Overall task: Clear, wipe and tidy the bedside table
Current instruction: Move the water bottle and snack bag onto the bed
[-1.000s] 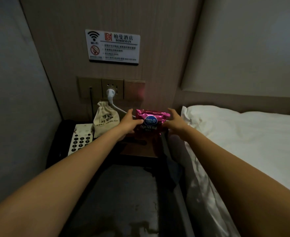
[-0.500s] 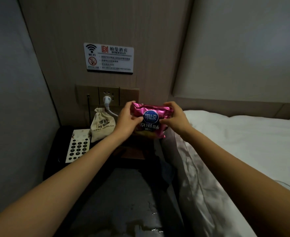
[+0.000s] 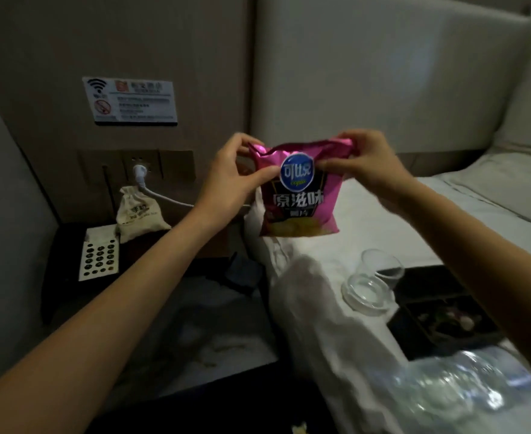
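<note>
Bedside table [image 3: 170, 314] lower left, still carrying phone [image 3: 98, 256] and cloth pouch [image 3: 138, 214]. Crisp bag [image 3: 300, 191] held upright above bed [image 3: 445, 220], top corners pinched by left hand [image 3: 236, 180] and right hand [image 3: 367, 166]. Best set down flat, clear of glass jar [image 3: 373, 285].

- Left hand [image 3: 229, 180] is bare: no glove, ring or watch shows.
- Right hand [image 3: 364, 167] is bare likewise.
- Both forearms are uncovered, no sleeve in view.
</note>
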`<state>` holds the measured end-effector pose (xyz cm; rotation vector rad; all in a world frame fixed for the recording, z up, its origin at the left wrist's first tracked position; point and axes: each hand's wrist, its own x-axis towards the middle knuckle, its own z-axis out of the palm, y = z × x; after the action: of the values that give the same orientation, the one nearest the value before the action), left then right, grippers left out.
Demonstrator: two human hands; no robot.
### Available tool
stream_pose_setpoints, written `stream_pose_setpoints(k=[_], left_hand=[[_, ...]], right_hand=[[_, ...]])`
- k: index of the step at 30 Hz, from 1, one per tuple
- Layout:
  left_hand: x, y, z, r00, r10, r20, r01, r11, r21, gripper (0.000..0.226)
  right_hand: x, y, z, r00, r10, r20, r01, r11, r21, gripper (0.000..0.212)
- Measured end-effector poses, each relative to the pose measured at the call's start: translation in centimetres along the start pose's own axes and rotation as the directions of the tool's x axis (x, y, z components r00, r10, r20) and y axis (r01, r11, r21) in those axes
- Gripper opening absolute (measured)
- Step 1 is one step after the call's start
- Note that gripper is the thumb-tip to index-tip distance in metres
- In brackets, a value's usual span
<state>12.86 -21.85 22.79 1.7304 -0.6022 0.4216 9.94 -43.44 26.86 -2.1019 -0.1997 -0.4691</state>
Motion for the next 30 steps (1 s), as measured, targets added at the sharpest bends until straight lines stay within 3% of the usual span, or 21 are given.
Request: stream_pose_setpoints(k=[4,10,13,16,23,30], left_hand=[[-0.8,4.9,4.7,0.998,0.038,0.052,-0.030,0.989,-0.145,0.025],[-1.9,8.2,13.2,0.981,-0.043,0.190,0.087,0.970,-0.228,0.021],[-3.1,8.2,18.1,0.960,-0.083,0.267,0.114,0.988,-0.101,0.026],[-5.0,7.8,22.3,0.928,-0.051,0.368,0.041,0.999,0.033,0.043],[-9.1,6.2,27.7,0.752,-0.070,0.655,-0.077,0.978,0.193,0.066],[-10.9,4.9,28.3,0.643,-0.071,0.763,-0.285,0.902,0.325,0.051]], right_hand=[[-3.3,-2.1,-7.6,0.997,-0.053,-0.051,0.050,0.997,-0.053,0.023],[-7.5,-2.2,-15.5,0.998,-0.064,-0.015,0.055,0.937,-0.344,0.016],[-9.2,-0.7,-18.3,1.000,-0.009,-0.008,0.003,0.856,-0.518,0.012],[-10.7,1.2,-20.3,0.999,0.039,-0.012,-0.038,0.753,-0.657,0.013],[-12.6,7.1,-22.4,0.981,0.194,0.029,-0.056,0.422,-0.905,0.016],[-12.3,10.9,-22.2,0.938,0.343,0.054,-0.027,0.226,-0.974,0.035]])
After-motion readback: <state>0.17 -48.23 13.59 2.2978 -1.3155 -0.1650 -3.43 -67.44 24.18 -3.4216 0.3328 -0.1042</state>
